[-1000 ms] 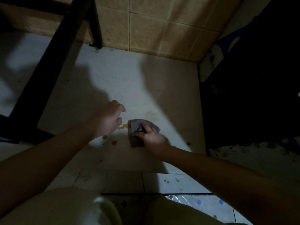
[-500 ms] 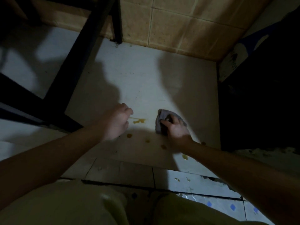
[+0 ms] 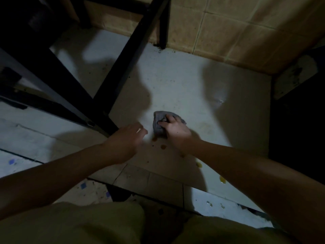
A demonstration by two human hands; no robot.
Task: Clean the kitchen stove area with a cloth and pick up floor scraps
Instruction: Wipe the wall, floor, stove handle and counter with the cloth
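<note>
From the head camera, looking down: the right hand (image 3: 176, 133) is clamped on the grey cloth (image 3: 158, 121), fingers curled into the crumpled fabric and pressing it flat to the floor (image 3: 184, 85). The cloth bulges out ahead of the knuckles and to their left, sitting mid-tile, nearer the tile's near edge than the wall.

The left hand (image 3: 123, 143) hovers just left of the cloth, not touching it. Its fingers are curled, but the hand is blurred. There is a pale fleck at the fingertips, and I cannot tell whether it pinches anything.

Yellow-brown spots (image 3: 163, 147) dot the floor just below the cloth, between the two wrists, and more trail off under the right forearm toward the near right. The light is dim and the hands throw heavy shadows.

A black frame (image 3: 123, 64) crosses the far left of the floor, its legs standing on it. Tan wall tiles (image 3: 228, 32) line the far edge. The right side falls into darkness and is unreadable. Khaki-clad knees (image 3: 88, 224) fill the bottom.
</note>
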